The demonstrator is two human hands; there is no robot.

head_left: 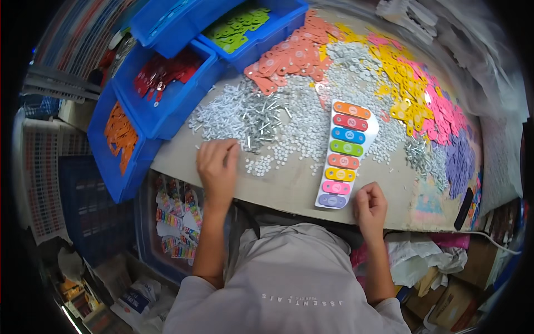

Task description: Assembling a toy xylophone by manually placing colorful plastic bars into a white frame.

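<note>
A white tapered board (368,125) lies on the table, like a toy xylophone, with several coloured bars fixed across it: orange, red, blue, green, coral, yellow, pink and purple. Just right of its narrow near end is my right hand (371,206), fingers curled in and thumb pressed against them. Whatever it may hold is hidden. My left hand (217,168) is at the near left edge of a heap of small white pin-like pieces (219,118). Its fingers bend down together, and what is between them cannot be seen. Beside that heap lie shiny metal pins (267,119).
Blue bins (186,119) at the left hold orange, red and green plates. Loose coral plates (295,55), yellow plates (409,89), pink plates (445,111) and purple plates (460,164) cover the far and right table. Small white rings (303,131) spread across the middle. Finished-looking colourful strips (181,217) fill a tub below left.
</note>
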